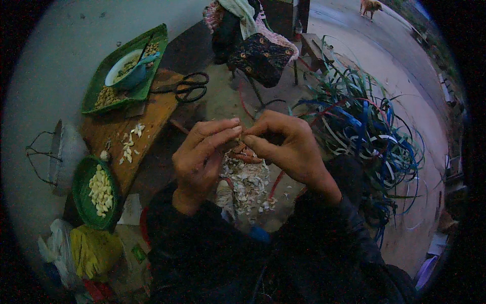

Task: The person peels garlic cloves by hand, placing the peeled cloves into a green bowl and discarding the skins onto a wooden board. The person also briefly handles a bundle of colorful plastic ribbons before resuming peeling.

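My left hand (207, 157) and my right hand (288, 146) meet at the fingertips in the middle of the view, pinching a small thing, mostly hidden, that may be a garlic clove. Below them, a heap of pale papery peelings (248, 182) lies on the ground, with reddish-brown pieces near its top. To the left, a green oval dish (78, 193) holds peeled garlic cloves (100, 190). Loose cloves and skins (128, 146) lie on the wooden board (152, 125), near a garlic bulb (105, 155).
Black-handled scissors (186, 88) and a green tray (89, 100) with a bowl (131, 76) rest on the board. Tangled plastic strapping (360, 125) lies at right. A cloth-covered stool (262, 57) stands ahead. A yellow bag (95, 250) is at lower left; a dog (369, 7) is far off.
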`<move>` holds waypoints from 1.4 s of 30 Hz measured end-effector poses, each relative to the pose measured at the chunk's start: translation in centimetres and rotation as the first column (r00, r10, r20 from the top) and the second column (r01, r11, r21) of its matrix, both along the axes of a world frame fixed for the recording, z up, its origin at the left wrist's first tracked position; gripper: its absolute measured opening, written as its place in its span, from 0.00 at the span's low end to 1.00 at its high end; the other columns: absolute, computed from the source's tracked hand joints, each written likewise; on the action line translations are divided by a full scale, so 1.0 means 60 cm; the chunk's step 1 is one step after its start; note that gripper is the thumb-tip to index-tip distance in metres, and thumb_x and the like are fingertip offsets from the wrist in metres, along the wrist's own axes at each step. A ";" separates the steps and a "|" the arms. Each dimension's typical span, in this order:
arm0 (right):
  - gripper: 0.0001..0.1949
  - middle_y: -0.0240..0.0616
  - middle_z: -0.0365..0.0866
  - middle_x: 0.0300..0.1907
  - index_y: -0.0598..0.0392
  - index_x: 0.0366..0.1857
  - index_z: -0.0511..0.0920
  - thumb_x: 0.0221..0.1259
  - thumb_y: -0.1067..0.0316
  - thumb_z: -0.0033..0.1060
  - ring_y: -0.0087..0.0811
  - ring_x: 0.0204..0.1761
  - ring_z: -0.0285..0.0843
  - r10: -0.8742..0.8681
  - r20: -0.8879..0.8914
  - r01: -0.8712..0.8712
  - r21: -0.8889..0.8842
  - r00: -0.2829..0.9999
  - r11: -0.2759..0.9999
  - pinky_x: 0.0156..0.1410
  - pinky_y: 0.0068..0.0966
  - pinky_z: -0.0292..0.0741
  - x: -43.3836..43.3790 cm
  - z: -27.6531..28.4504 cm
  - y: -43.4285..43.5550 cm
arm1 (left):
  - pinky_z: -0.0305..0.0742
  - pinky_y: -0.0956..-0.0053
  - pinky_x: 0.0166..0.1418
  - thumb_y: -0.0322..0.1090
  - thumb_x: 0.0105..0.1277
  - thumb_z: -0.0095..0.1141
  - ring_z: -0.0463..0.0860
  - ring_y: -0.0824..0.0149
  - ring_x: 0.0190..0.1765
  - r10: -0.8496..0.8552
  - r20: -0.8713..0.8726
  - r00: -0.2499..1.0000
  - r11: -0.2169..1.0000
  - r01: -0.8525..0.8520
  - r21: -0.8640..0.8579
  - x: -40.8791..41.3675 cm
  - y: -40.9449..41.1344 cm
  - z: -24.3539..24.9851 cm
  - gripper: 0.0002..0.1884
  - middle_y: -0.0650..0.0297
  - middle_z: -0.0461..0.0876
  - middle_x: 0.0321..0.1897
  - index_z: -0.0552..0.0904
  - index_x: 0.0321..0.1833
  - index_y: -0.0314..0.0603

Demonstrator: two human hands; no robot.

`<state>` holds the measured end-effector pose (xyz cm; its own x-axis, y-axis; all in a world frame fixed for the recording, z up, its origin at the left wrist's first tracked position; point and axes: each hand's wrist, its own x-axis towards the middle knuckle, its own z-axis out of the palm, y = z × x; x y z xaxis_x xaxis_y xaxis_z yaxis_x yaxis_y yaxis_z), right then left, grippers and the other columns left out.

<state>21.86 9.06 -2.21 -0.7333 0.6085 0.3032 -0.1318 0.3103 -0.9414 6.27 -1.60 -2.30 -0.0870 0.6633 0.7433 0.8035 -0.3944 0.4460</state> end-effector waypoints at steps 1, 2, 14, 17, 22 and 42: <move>0.06 0.33 0.76 0.25 0.61 0.30 0.81 0.54 0.70 0.65 0.21 0.26 0.73 -0.007 0.004 0.007 0.020 1.000 1.000 0.31 0.20 0.70 0.000 -0.003 0.002 | 0.77 0.71 0.51 0.14 0.51 0.56 0.82 0.59 0.48 -0.017 -0.006 1.000 1.000 0.017 0.002 0.000 0.002 -0.001 0.17 0.56 0.83 0.45 0.83 0.44 0.37; 0.06 0.33 0.76 0.25 0.61 0.29 0.80 0.53 0.70 0.65 0.21 0.26 0.73 -0.014 0.009 0.014 0.041 1.000 0.999 0.31 0.20 0.70 0.000 -0.006 0.003 | 0.77 0.71 0.51 0.14 0.51 0.55 0.82 0.59 0.48 -0.034 -0.013 0.999 0.999 0.034 0.004 0.000 0.003 -0.002 0.17 0.56 0.83 0.45 0.83 0.44 0.37; 0.05 0.32 0.75 0.26 0.59 0.31 0.77 0.51 0.74 0.62 0.18 0.26 0.69 -0.100 -0.112 0.090 -0.095 0.989 0.991 0.30 0.18 0.68 -0.015 -0.019 -0.017 | 0.74 0.73 0.56 0.29 0.68 0.52 0.80 0.66 0.50 -0.035 0.808 0.588 0.938 0.298 -0.176 0.019 0.009 -0.024 0.11 0.58 0.80 0.49 0.78 0.51 0.34; 0.04 0.26 0.71 0.29 0.59 0.33 0.74 0.55 0.74 0.57 0.15 0.29 0.66 -0.057 -0.057 0.059 0.041 0.997 0.997 0.33 0.14 0.64 -0.010 -0.011 -0.018 | 0.75 0.74 0.55 0.35 0.70 0.51 0.80 0.67 0.48 -0.128 0.980 0.152 0.893 0.448 0.047 0.018 0.005 -0.018 0.14 0.58 0.80 0.48 0.77 0.53 0.34; 0.04 0.33 0.72 0.26 0.58 0.30 0.76 0.53 0.75 0.61 0.21 0.26 0.70 0.028 -0.106 -0.001 0.238 0.994 0.971 0.29 0.19 0.67 -0.003 -0.013 0.009 | 0.78 0.74 0.51 0.36 0.70 0.51 0.81 0.68 0.46 -0.127 0.990 0.052 0.900 0.426 0.093 0.013 0.006 -0.020 0.16 0.57 0.80 0.46 0.75 0.55 0.33; 0.04 0.34 0.75 0.27 0.62 0.29 0.80 0.49 0.78 0.64 0.20 0.27 0.73 -0.104 -0.111 0.136 0.338 0.988 0.931 0.30 0.18 0.68 -0.009 -0.019 0.017 | 0.79 0.79 0.45 0.25 0.65 0.56 0.80 0.72 0.43 0.019 0.718 0.696 0.945 0.221 -0.240 0.040 0.005 0.003 0.14 0.61 0.77 0.43 0.81 0.53 0.35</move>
